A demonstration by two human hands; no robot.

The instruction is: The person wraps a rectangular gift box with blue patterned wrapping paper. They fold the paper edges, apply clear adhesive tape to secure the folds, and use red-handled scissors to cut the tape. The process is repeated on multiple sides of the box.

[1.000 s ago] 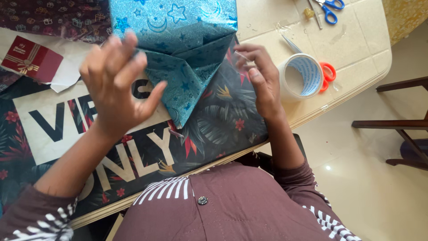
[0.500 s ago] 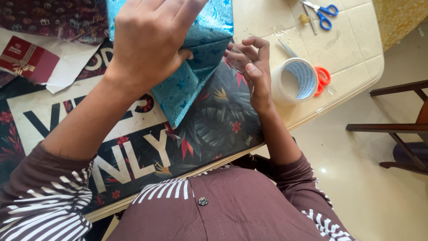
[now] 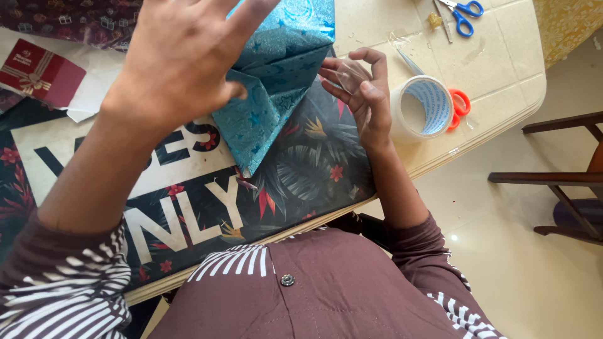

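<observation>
L hand splayed, R hand pinching tape strip

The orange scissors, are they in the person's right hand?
No, the orange scissors lie on the table behind the tape roll, while the right hand pinches a clear piece of tape.

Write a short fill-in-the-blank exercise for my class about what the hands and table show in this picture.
1. The right hand pinches a clear strip of ____.
2. The left hand is raised over a parcel wrapped in glittery ____ paper.
3. The tape roll rests partly on scissors with ____ handles.
4. The scissors at the table's far edge have ____ handles.

Missing words: tape; blue; orange; blue
</observation>
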